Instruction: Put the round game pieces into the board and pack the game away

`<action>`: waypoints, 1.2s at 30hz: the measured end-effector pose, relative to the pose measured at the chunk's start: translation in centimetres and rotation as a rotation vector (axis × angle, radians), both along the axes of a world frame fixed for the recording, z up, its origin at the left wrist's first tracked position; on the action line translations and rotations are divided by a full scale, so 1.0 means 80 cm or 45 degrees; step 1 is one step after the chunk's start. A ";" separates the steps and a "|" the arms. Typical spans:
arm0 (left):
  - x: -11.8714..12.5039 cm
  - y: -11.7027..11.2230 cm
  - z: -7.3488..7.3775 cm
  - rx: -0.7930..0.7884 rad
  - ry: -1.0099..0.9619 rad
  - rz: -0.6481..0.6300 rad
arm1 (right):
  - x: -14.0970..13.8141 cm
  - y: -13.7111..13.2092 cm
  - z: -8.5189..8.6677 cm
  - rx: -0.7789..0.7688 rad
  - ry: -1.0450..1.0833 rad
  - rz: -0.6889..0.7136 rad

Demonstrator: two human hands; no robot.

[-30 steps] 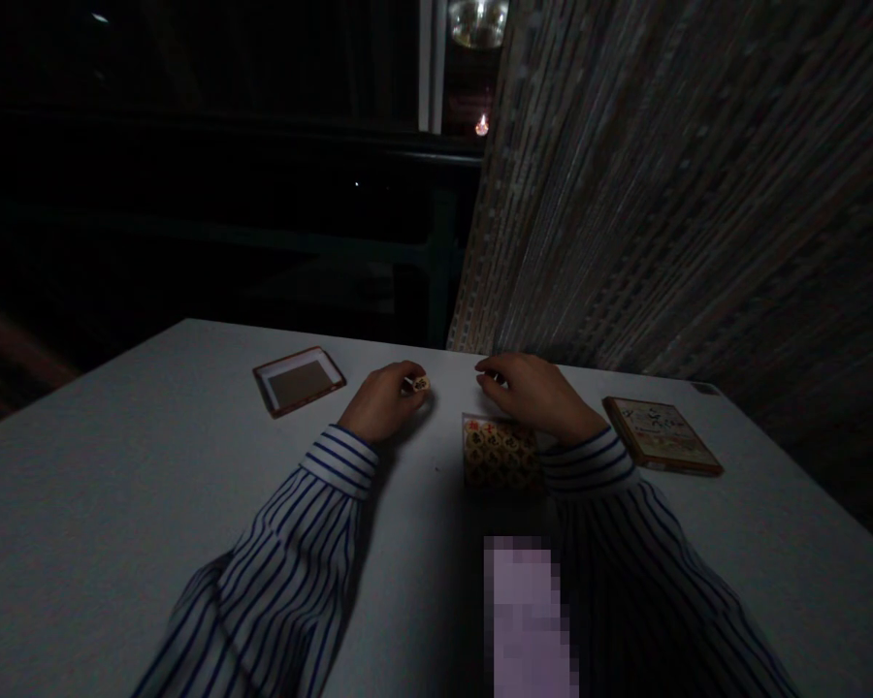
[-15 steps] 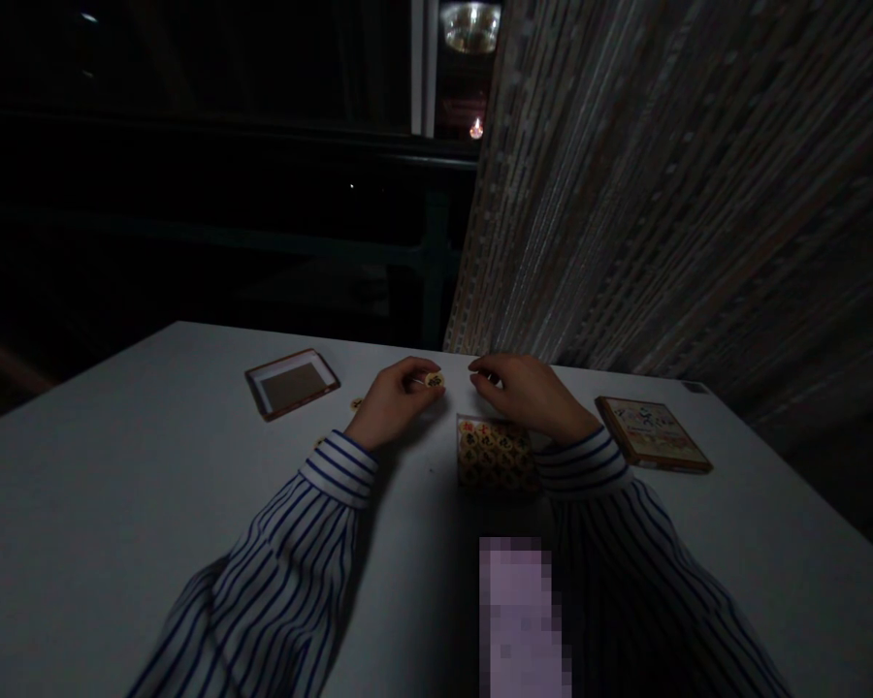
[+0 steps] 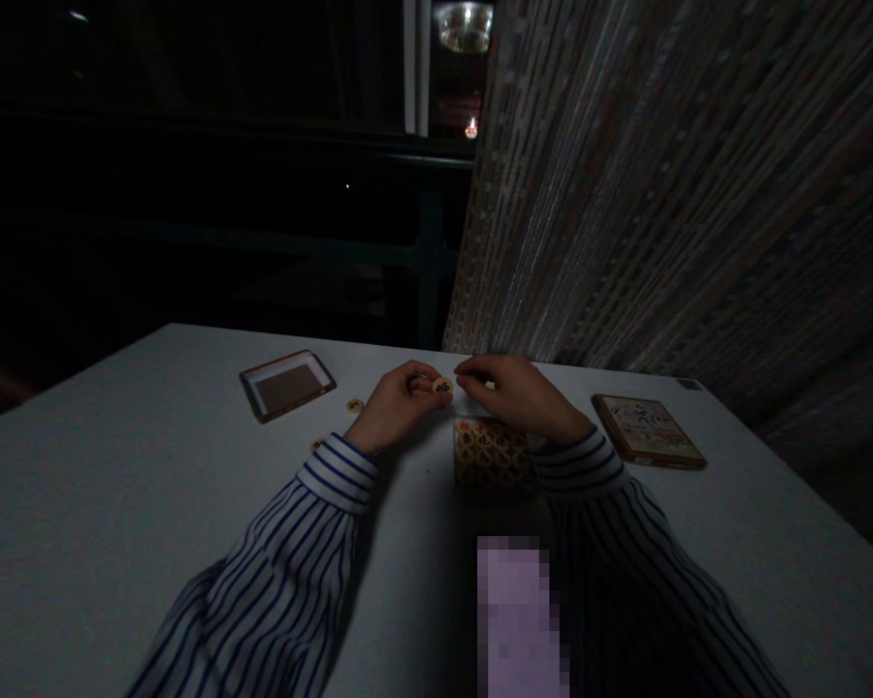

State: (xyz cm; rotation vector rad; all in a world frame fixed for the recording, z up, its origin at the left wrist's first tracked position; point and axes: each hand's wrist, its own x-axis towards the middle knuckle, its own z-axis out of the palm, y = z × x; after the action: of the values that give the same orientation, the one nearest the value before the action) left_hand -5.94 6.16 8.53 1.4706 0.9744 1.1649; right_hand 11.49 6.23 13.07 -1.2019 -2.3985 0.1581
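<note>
My left hand [image 3: 397, 404] is closed on a small round game piece [image 3: 442, 386], pinched at the fingertips above the white table [image 3: 116, 504]. My right hand [image 3: 513, 393] hovers close beside it, fingers curled and almost touching the piece; whether it holds anything is hidden. Just in front of my right wrist sits a small box [image 3: 491, 452] packed with several round marked pieces. Two loose pieces lie on the table to the left of my left hand, one [image 3: 354, 405] near the lid and one [image 3: 316, 445] by my cuff.
An empty brown-rimmed box lid [image 3: 286, 384] lies at the back left. A flat printed box [image 3: 647, 429] rests at the right. A woven blind [image 3: 662, 194] hangs behind the table on the right; the room is dark.
My left hand has carried the round piece to the right, toward my right hand, uncovering two loose pieces on the table. My right hand shifted slightly left.
</note>
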 end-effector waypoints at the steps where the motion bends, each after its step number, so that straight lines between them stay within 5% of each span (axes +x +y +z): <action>1: 0.000 0.000 0.000 0.000 0.000 -0.009 | 0.000 0.000 0.000 -0.010 0.014 0.012; 36: 0.002 -0.004 0.009 -0.118 -0.105 0.060 | 0.000 -0.002 0.000 -0.131 0.108 0.081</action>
State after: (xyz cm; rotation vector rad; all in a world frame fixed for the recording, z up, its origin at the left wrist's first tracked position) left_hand -5.76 5.83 9.26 1.3221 0.9977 1.1895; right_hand 11.46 6.06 13.04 -1.1402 -2.3807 0.3490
